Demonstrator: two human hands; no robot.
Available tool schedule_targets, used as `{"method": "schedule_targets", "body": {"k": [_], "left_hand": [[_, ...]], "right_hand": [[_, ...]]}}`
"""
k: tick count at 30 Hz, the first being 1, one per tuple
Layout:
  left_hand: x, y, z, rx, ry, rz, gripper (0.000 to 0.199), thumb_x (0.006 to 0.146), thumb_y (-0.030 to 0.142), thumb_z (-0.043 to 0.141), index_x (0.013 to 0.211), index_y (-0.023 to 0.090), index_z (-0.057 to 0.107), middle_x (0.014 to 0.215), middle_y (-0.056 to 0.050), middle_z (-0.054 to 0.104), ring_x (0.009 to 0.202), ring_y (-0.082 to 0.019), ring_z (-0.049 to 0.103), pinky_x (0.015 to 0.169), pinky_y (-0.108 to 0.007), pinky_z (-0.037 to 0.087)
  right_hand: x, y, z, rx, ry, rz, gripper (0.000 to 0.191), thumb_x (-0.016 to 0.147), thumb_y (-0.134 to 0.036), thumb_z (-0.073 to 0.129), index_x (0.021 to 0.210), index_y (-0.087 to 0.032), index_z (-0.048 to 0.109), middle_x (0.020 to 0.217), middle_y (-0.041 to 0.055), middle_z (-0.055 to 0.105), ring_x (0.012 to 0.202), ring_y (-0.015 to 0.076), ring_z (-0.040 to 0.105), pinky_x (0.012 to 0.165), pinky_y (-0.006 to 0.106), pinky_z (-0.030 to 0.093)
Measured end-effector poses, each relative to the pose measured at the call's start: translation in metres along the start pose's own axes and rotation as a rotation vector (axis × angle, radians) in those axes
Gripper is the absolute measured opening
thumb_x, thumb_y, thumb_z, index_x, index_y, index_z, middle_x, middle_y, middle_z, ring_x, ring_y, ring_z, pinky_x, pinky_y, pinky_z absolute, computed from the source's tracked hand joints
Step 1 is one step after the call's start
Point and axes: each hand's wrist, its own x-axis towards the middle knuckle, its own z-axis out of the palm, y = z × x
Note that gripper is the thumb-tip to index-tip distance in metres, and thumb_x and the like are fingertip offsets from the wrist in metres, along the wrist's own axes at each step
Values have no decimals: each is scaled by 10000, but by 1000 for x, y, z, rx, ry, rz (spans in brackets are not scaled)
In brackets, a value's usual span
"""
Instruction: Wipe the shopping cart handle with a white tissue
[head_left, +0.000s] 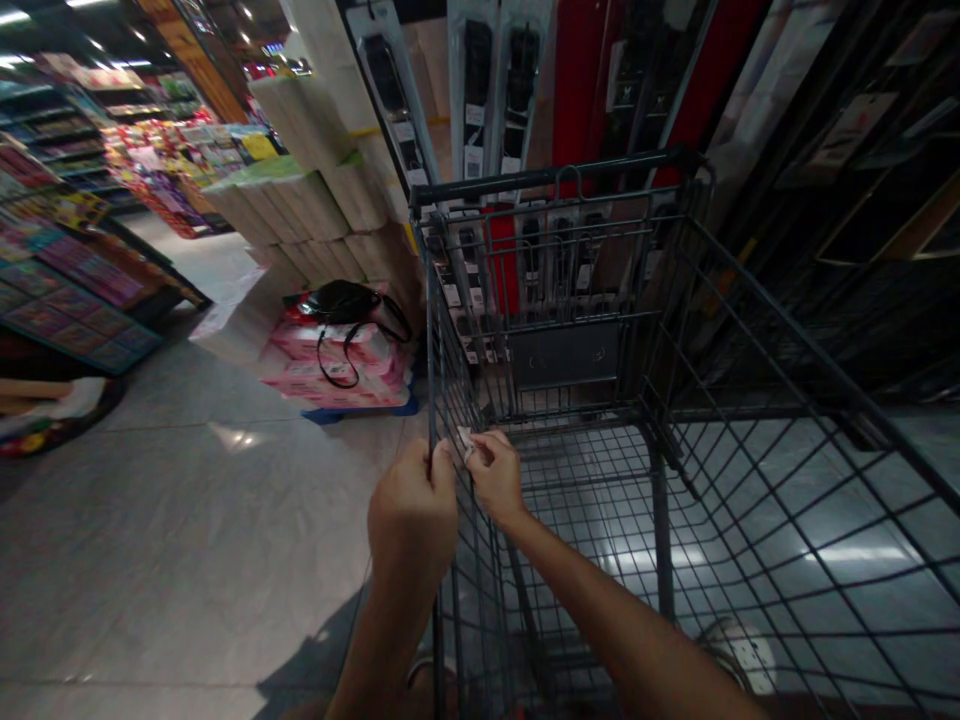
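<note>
A dark wire shopping cart (562,380) stands in front of me, its basket bare in the part I can see. My left hand (412,510) is closed around the top rail of the cart's left side. Inside the basket, close to that same side wall, my right hand (496,475) pinches a small crumpled white piece (466,440), which looks like tissue or a wipe. The white piece is at the wire mesh; whether it touches the wire I cannot tell. My right forearm crosses over the basket floor.
Packaged belts (480,90) hang on a rack behind the cart. Pink packs (337,365) with a black bag (341,300) on top sit on a blue pallet (360,412) at left. Stacked paper packs (292,210) rise behind them. Tiled floor (247,540) lies left of the cart.
</note>
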Motion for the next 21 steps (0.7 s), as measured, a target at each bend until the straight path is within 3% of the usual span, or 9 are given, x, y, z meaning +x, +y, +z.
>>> {"method": "schedule_targets", "body": {"k": [5,15,21], "left_hand": [[-1,-2,2,-66,40,4,253,818,347,384,603,215,405,541,14,458,545,-134,444,562,-261,256],[-1,3,0,-110,77,-8,285,813,308,427,547,212,387,477,46,401,490,-109,397,521,-249,259],[-1,9,-4,-124,30,-57,258,813,270,439,561,210,439,465,54,414,486,-109,404,509,-247,274]], "right_hand": [[0,9,-4,-36,-4,-4,269,697,-71,467,829,-173,678,783,21,590,734,143,557,660,234,440],[-36,78,-19,-253,-81,180,267,664,-37,472,747,-167,690,733,26,604,703,150,566,676,246,444],[-48,100,-26,-451,-163,258,244,655,-12,523,619,-184,693,633,13,595,612,139,557,622,240,422]]}}
